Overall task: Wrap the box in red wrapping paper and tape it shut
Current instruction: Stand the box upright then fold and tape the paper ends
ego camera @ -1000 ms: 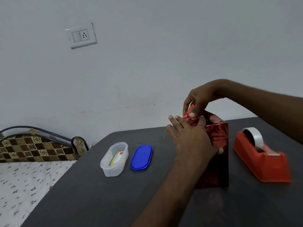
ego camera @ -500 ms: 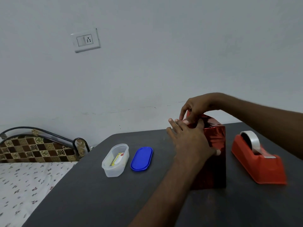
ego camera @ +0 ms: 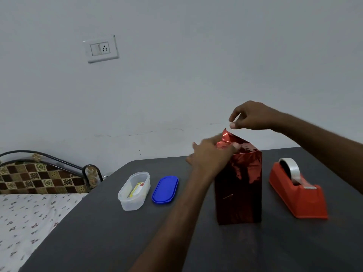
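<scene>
Since a moment ago our right hand (ego camera: 253, 116) has lifted off the top of the box and now hangs just above the paper's raised corner, thumb and forefinger drawn close together; whether a bit of tape sits between them we cannot tell. Our left hand (ego camera: 211, 156) has stayed on the top near edge, somewhat blurred, its fingers laid over the crumpled red flap and pressing it down, thumb on the box's left side. Taking the box as our landmark and going from large to small: the dark grey table (ego camera: 98, 232) carries everything, and beyond its left edge, well left of the box, lies a bed (ego camera: 25, 216) with a flowered sheet and a brown checked cushion against a black metal rail. The box (ego camera: 239, 185) itself stands upright near the middle of the table, wrapped in shiny red wrapping paper (ego camera: 228, 137) whose top end is not yet flat, one corner sticking up. Just right of the box sits an orange tape dispenser (ego camera: 298, 195) with a roll of clear tape. Left of the box, apart from it, lies a blue oval lid (ego camera: 165, 189), and further left a clear plastic container (ego camera: 134, 191) holding a yellowish packet. High on the wall, up and left of the box, is a white switch-and-socket plate (ego camera: 101, 49).
</scene>
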`<state>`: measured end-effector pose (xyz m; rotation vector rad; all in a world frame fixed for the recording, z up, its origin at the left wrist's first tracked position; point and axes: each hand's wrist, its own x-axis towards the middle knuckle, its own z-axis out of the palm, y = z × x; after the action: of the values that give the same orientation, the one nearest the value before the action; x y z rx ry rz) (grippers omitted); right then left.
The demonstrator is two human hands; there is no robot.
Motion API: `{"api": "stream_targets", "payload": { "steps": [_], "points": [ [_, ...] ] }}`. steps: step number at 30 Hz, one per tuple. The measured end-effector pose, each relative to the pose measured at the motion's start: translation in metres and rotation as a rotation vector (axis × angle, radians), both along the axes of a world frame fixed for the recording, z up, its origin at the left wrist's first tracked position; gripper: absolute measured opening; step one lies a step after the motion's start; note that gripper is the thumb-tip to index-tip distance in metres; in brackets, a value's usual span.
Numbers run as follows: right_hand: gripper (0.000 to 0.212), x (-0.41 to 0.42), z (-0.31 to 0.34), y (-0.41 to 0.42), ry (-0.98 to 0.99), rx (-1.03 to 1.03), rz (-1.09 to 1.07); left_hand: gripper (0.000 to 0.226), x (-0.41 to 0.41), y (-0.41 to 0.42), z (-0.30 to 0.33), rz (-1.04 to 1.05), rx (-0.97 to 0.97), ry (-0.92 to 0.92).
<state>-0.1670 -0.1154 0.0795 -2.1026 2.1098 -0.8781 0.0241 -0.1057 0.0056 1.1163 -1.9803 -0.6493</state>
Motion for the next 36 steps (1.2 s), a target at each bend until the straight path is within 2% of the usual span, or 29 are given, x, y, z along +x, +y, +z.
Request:
{"api": "stream_targets", "payload": {
  "steps": [3,6,11,15,19,22,24,27,29,30,33,36],
  "points": [
    [0.019,0.01,-0.015,0.034,0.075,-0.177,-0.1,0.048,0.009,-0.025,0.002,0.127,-0.021,0.184],
    [0.009,0.029,-0.043,0.063,0.114,-0.313,-0.06,0.046,0.012,-0.047,0.006,0.029,0.106,0.144],
    [0.021,0.043,-0.092,0.066,0.272,-0.384,-0.094,0.03,0.007,-0.062,0.007,-0.094,0.296,0.17],
    [0.029,0.032,-0.101,0.064,0.214,-0.456,-0.086,0.026,0.014,-0.062,0.006,-0.089,0.333,0.247],
    [0.01,0.029,-0.092,0.068,-0.031,-0.378,-0.038,0.02,0.018,-0.046,0.007,-0.151,0.368,0.346],
    [0.04,0.039,-0.093,0.07,0.02,-0.323,-0.03,0.022,0.013,-0.03,0.011,-0.206,0.29,0.29],
    [0.049,0.047,-0.096,0.069,0.111,-0.316,-0.054,0.024,0.011,-0.022,0.016,-0.202,0.153,0.21],
    [0.037,0.047,-0.099,0.071,0.121,-0.37,-0.094,0.027,0.015,-0.018,0.024,-0.166,-0.01,0.177],
    [0.028,0.042,-0.101,0.072,0.063,-0.381,-0.099,0.018,0.022,-0.025,0.029,-0.14,-0.127,0.155],
    [0.026,0.04,-0.103,0.074,0.034,-0.379,-0.089,0.016,0.026,-0.029,0.031,-0.165,-0.166,0.115],
    [0.029,0.028,-0.107,0.078,-0.014,-0.416,-0.041,0.039,0.031,-0.038,0.037,-0.343,-0.154,-0.046],
    [0.022,0.014,-0.109,0.081,-0.132,-0.413,-0.01,0.029,0.025,-0.037,0.04,-0.419,-0.237,-0.095]
  ]
}}
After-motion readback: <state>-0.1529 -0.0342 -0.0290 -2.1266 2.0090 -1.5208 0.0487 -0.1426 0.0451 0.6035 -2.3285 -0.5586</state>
